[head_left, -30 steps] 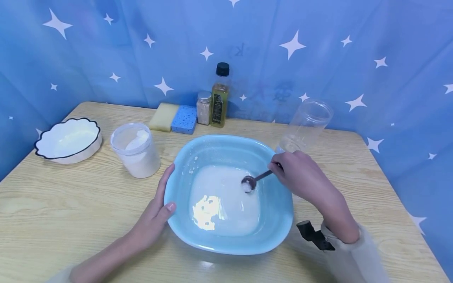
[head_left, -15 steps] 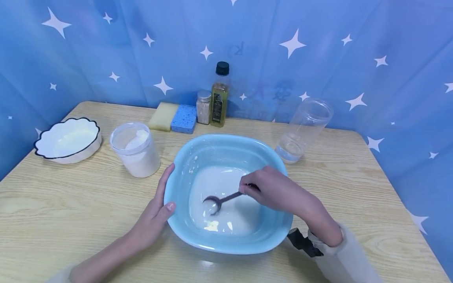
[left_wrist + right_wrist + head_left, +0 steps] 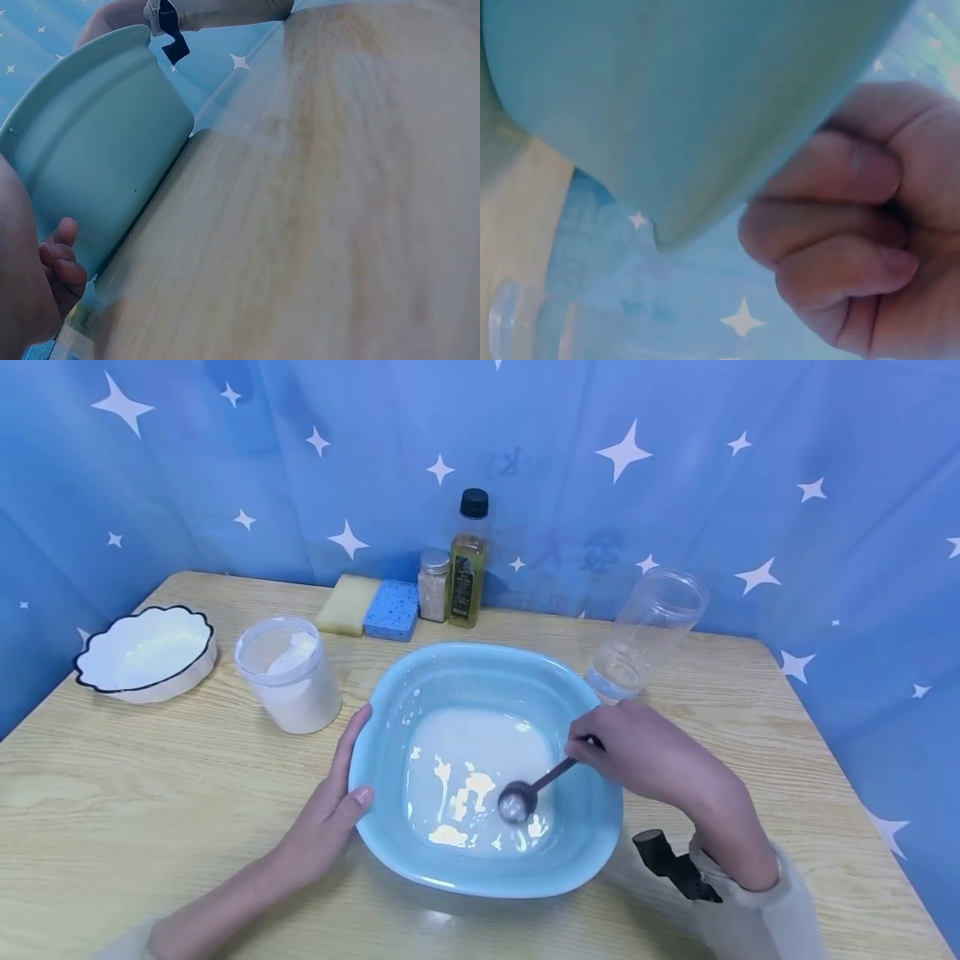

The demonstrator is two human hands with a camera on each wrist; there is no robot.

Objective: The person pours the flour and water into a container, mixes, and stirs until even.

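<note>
A light blue basin [image 3: 487, 881] holds milky white liquid [image 3: 480, 735] with bright glints on its surface. My left hand [image 3: 322, 827] holds the basin's left side, thumb at the rim and fingers along the outer wall. In the left wrist view, some fingers [image 3: 64, 262] of that hand lie by the outside of the basin. Over the basin's right side, my right hand [image 3: 637, 752] grips a dark round-bowled spoon [image 3: 517, 802] by its handle. The spoon's bowl is in the liquid, right of the middle. Curled fingers [image 3: 832, 225] of the right hand show beyond the rim in the right wrist view.
Left of the basin stand an open jar of white powder [image 3: 300, 693] and a scalloped white dish [image 3: 150, 660]. Behind it are a yellow sponge [image 3: 347, 606], a blue sponge [image 3: 392, 610], a small shaker [image 3: 432, 587] and an oil bottle [image 3: 467, 577]. A clear jar [image 3: 645, 631] stands back right.
My right hand has swept the spoon through the liquid, first left and toward me, then back right. The left hand and basin have stayed in place.
</note>
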